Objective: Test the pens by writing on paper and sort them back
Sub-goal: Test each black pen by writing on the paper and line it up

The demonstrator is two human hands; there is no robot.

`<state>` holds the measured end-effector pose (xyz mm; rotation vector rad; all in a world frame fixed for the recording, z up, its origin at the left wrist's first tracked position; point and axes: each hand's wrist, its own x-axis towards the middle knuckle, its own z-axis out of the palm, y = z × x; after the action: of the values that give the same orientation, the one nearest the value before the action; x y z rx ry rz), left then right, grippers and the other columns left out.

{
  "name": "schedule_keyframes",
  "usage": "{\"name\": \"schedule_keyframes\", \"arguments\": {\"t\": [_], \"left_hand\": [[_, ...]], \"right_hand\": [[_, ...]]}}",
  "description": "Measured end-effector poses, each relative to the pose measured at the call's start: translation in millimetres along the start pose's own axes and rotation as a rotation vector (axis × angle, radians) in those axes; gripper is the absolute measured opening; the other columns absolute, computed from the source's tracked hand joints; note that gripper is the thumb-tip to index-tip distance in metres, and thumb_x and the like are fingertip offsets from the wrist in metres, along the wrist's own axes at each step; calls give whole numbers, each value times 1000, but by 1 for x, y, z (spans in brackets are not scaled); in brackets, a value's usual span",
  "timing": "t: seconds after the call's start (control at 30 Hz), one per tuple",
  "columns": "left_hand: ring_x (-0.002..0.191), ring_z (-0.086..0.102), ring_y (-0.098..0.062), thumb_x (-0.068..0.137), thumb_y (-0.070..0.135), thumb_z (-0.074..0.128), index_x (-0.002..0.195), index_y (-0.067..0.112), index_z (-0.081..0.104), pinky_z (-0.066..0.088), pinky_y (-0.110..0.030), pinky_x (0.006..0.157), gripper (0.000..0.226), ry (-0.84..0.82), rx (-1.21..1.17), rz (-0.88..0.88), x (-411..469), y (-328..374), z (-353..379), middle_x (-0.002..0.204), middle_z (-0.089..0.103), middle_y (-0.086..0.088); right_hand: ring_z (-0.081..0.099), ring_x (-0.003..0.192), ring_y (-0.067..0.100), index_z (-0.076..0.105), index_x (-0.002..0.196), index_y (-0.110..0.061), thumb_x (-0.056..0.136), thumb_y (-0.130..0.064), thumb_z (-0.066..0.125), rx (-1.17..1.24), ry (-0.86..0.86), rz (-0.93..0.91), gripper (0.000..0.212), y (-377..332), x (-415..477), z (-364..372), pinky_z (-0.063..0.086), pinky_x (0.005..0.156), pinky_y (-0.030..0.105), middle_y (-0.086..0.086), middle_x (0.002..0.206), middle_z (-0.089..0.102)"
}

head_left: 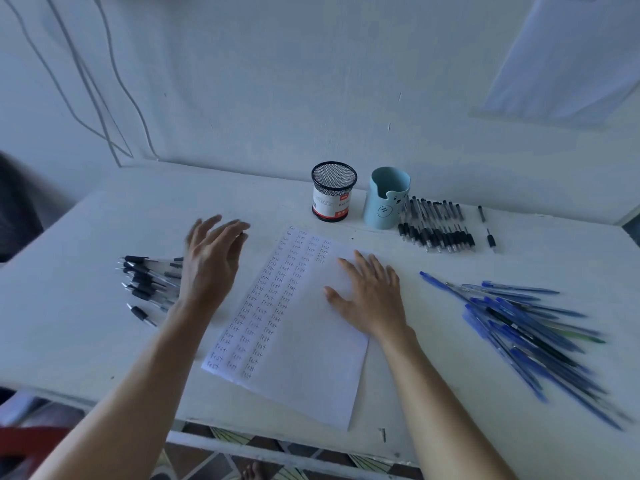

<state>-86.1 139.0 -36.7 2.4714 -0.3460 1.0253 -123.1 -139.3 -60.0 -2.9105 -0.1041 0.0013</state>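
Worktop (104, 341): white, its back edge against a wall.
Black-grip pens (145, 282): loose cluster at far left, tips pointing left, right ends hidden under the left hand.
Left hand (211, 258): blurred, fingers spread wide, holding nothing; whether it touches the pens cannot be told.
Paper (298, 368): centre, columns of "test" down its left half; near corner close to the front edge.
Right hand (372, 296): flat on the paper, fingers spread.
Mesh cup (333, 192), blue cup (386, 199): upright at the back.
Row of black pens (436, 226): just beside the blue cup.
Blue pens (530, 327): heap at right, with bare worktop between it and the paper.
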Motion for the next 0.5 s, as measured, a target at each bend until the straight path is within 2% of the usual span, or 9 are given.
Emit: {"name": "schedule_keyframes", "arguments": {"t": [0.07, 0.1, 0.17, 0.23, 0.33, 0.43, 0.5], "left_hand": [[104, 63, -27, 101, 23, 54, 106, 4, 71, 47, -37, 96, 26, 6, -197, 84, 9, 18, -1, 102, 73, -10], [94, 63, -21, 102, 24, 51, 104, 4, 69, 49, -29, 87, 26, -4, -284, 67, 13, 30, -3, 98, 70, -8], [72, 60, -11, 103, 26, 46, 101, 16, 61, 48, -24, 69, 18, -37, -441, -87, 19, 55, -4, 88, 62, -2], [52, 51, -8, 104, 33, 39, 95, 28, 52, 41, -24, 53, 16, -97, -599, -309, 26, 73, -2, 72, 52, 9], [45, 35, -9, 105, 38, 37, 84, 23, 56, 28, -24, 45, 32, -220, -821, -514, 36, 89, 2, 56, 42, 9], [41, 24, -13, 101, 16, 41, 76, 12, 62, 19, -20, 44, 33, -283, -1078, -655, 41, 99, 5, 54, 35, -6], [42, 18, -15, 93, 13, 39, 75, 11, 64, 17, -20, 46, 31, -268, -1194, -736, 43, 102, 7, 55, 35, -10]], "right_hand": [[6, 153, 20, 28, 152, -38, 73, -81, 9, 7, -2, 4, 92, 0, -1, -1, 4, 121, 49, -4, 166, 14], [6, 153, 20, 28, 152, -39, 73, -81, 9, 9, -1, 6, 91, 0, -1, -1, 3, 121, 49, -4, 166, 14], [6, 153, 19, 29, 151, -39, 73, -81, 10, 11, 10, 9, 90, 0, -1, 0, 3, 121, 48, -5, 166, 15], [7, 152, 19, 30, 151, -40, 74, -81, 12, 15, 19, 11, 89, 0, -1, 1, 4, 121, 48, -5, 165, 16], [6, 152, 17, 30, 151, -39, 73, -81, 13, 29, 16, 11, 90, 0, -1, 1, 3, 121, 48, -6, 165, 15], [7, 152, 16, 32, 150, -38, 72, -82, 16, 47, 32, 9, 90, 1, -1, 1, 4, 121, 48, -7, 165, 18], [10, 152, 16, 33, 149, -38, 71, -82, 18, 49, 46, 15, 91, 1, -1, 0, 5, 120, 48, -7, 163, 21]]}}
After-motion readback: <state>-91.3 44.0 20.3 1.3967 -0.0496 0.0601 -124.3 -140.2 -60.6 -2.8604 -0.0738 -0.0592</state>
